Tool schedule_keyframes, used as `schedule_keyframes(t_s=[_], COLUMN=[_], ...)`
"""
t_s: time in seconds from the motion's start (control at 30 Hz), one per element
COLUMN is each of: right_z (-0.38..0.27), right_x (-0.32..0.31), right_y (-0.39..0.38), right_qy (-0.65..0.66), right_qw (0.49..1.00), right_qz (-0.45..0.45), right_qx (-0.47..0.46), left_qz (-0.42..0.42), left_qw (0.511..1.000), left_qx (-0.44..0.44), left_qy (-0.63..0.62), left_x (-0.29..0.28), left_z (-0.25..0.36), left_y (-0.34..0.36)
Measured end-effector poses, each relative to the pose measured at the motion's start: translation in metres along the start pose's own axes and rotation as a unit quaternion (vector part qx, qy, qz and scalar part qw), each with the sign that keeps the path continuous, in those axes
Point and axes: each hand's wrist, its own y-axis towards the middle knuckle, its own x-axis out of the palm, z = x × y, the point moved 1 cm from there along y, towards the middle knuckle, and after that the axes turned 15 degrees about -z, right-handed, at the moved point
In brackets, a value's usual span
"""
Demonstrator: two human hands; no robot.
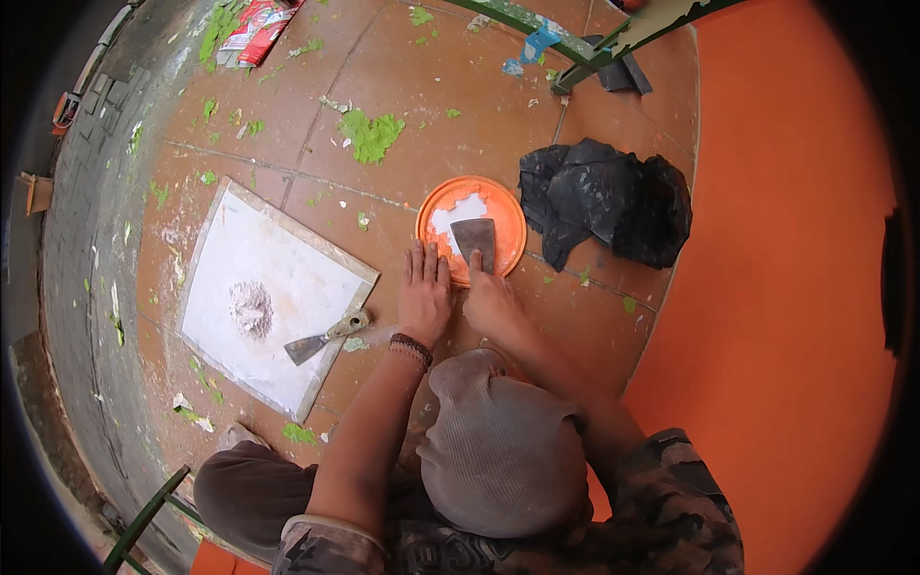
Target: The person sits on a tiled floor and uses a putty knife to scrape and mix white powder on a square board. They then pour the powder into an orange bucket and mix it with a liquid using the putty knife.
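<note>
1. Grey ribbed cloth (503, 450) bulges at the lower middle of the frame, nearest the camera.
2. The right hand (491, 302), at centre, has its grip closed around a wide scraper (472, 241), one finger extended along the blade; the handle is hidden.
3. The left hand (425, 292), just left of it, has its grip flat and unfolded, fingers side by side at the lower left rim of a shallow orange lid (512, 228).
4. Inside the lid, right of centre, white paste (468, 204) lies beside the scraper blade.
5. Left of centre, a white board (230, 225) carries a powdery heap (251, 309); a putty knife (345, 327) lies across its edge.
6. Right of the lid sits a crumpled black plastic bag (618, 201).
7. Green flakes (372, 136) litter the tiled floor (364, 72), upper middle.
</note>
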Motion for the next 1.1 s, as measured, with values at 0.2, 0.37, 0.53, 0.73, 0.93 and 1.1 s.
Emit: schedule_keyframes(t_s=[0.2, 0.37, 0.53, 0.73, 0.93, 1.1], right_z=[0.003, 0.009, 0.026, 0.04, 0.029, 0.029], right_x=[0.005, -0.003, 0.013, 0.025, 0.036, 0.034], right_y=[-0.007, -0.006, -0.017, -0.023, -0.012, -0.012], right_qy=[0.013, -0.01, -0.036, -0.084, -0.046, 0.155], right_qw=[0.999, 1.0, 0.999, 0.995, 0.996, 0.976], right_qz=[0.024, 0.019, 0.006, 0.037, 0.067, 0.117], right_qx=[0.022, 0.007, -0.015, -0.029, -0.038, -0.095], left_qz=[0.0, -0.017, -0.01, 0.098, 0.069, 0.022], left_qw=[0.994, 0.997, 0.994, 0.98, 0.99, 0.99], left_qx=[0.016, 0.06, 0.099, -0.016, -0.047, -0.082], left_qy=[0.112, 0.053, -0.053, -0.17, -0.114, -0.116], left_x=[0.004, 0.014, 0.003, -0.02, -0.003, -0.007], left_z=[0.013, 0.038, 0.037, -0.013, -0.011, -0.008], left_y=[0.0, -0.006, -0.009, -0.017, -0.024, -0.023])
